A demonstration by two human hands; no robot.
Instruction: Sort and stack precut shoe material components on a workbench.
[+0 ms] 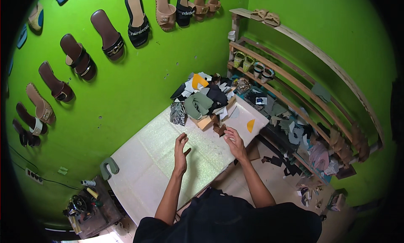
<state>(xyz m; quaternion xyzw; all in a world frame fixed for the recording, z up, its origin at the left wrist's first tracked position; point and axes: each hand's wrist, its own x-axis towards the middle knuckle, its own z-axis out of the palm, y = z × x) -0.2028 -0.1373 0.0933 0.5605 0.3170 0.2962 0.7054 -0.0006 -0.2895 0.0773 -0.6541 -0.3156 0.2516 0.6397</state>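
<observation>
My left hand hovers over the white table, its fingers apart and nothing in them. Farther right, my right hand also has its fingers apart, with the fingertips close to a small brown patterned piece; whether they touch it I cannot tell. Just beyond lies a heap of material scraps, with a folded grey-green piece, a zebra-striped piece and a yellow piece. A tan block-like piece sits at the heap's near edge. Another yellow scrap rests near the table's right end.
Sandals hang along the green wall. On the right stands a wooden rack with shoes, and scraps are piled beneath it. A grey-green curved piece lies at the table's left corner, near a sewing machine.
</observation>
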